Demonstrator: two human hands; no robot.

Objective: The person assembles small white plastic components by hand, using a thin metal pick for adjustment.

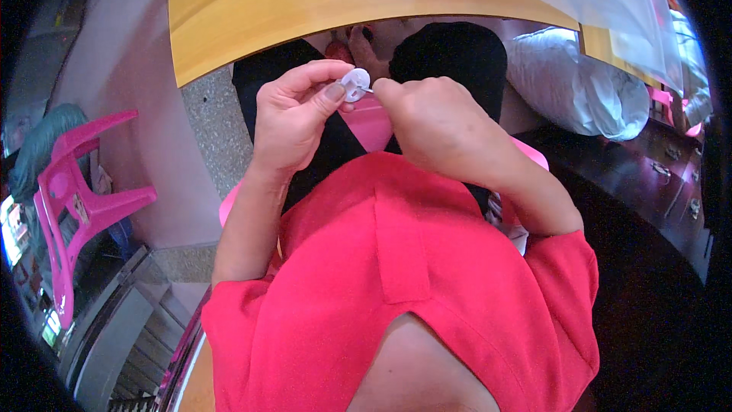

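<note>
Above my lap, my left hand [293,111] pinches a small white plastic disc [356,79] with holes in it between thumb and forefinger. Close on its right, my right hand [442,118] is closed with its fingertips together. A thin metal-looking pin [367,90] runs from those fingertips to the disc's face. Most of the pin is hidden, and I cannot tell how far it enters a hole. Both hands are just short of the table's near edge.
A yellow wooden table [305,11] spans the front, with clear plastic sheeting [602,0] at its right. A pink plastic stool [95,198] lies tipped at the left. One full white sack [576,80] stands right of my knees.
</note>
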